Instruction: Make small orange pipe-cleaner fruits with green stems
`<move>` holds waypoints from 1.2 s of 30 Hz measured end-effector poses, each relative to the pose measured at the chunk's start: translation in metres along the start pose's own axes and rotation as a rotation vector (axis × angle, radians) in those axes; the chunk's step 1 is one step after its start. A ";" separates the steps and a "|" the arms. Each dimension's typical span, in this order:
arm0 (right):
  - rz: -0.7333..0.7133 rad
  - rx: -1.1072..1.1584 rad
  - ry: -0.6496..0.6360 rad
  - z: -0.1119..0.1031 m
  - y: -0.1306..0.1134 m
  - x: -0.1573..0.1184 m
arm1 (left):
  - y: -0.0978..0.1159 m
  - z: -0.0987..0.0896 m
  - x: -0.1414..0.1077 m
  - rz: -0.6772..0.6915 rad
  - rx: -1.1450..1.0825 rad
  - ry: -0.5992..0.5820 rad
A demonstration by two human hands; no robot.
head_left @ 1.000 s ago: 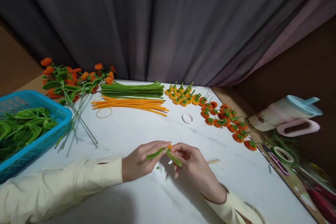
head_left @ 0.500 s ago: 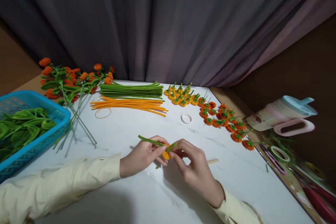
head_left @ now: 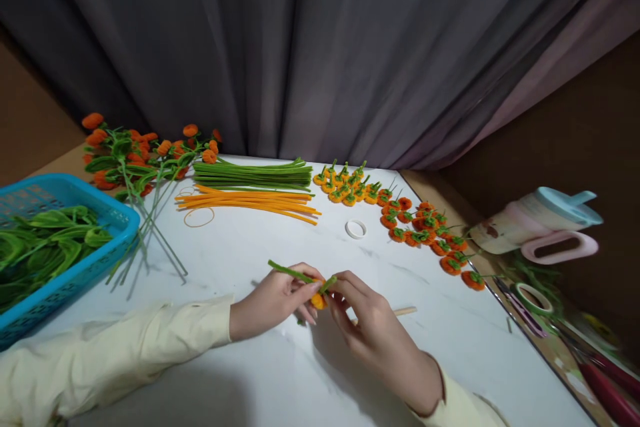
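Near the front middle of the table, my left hand (head_left: 273, 303) pinches a small yellow-orange pipe-cleaner flower head (head_left: 319, 302) between thumb and fingers. A green pipe cleaner (head_left: 286, 270) runs across it; one end sticks out to the upper left, over my left fingers. Close on the right, my right hand (head_left: 380, 330) has its thumb and fingertips closed on the short green end (head_left: 329, 283) that rises from the flower head. My fingers partly hide where green and yellow meet.
Behind my hands lie green pipe cleaners (head_left: 253, 175), orange pipe cleaners (head_left: 250, 201), yellow flower heads (head_left: 350, 196), orange flower heads (head_left: 425, 221) and a white tape ring (head_left: 349, 230). A blue basket (head_left: 123, 227) stands left, finished-looking flowers (head_left: 150, 153) behind it. A tumbler (head_left: 525, 220) and tools (head_left: 525, 310) are right.
My right hand has turned slightly and shifted a little to the right and down, still pinching the green end. My left hand keeps its hold; the whole view has moved slightly.
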State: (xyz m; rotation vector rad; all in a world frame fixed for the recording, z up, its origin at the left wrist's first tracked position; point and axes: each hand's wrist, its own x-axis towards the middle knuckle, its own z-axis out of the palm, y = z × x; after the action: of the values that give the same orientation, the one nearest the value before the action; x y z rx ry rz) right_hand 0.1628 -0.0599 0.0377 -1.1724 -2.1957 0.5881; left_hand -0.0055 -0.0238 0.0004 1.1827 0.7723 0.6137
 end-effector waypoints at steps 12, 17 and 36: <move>-0.292 -0.265 -0.112 -0.022 -0.005 -0.001 | 0.020 -0.010 0.005 -0.235 -0.336 -0.299; 0.153 0.124 -0.058 -0.027 0.003 0.002 | 0.040 -0.014 -0.005 -0.122 0.360 -0.178; -0.188 -0.170 0.164 -0.016 -0.003 -0.009 | 0.054 0.000 -0.007 0.650 1.048 0.039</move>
State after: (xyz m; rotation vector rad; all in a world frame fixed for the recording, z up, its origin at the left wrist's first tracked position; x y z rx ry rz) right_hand 0.1751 -0.0673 0.0489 -1.0414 -2.2151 0.2222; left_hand -0.0115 -0.0144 0.0539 2.4469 0.7458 0.7788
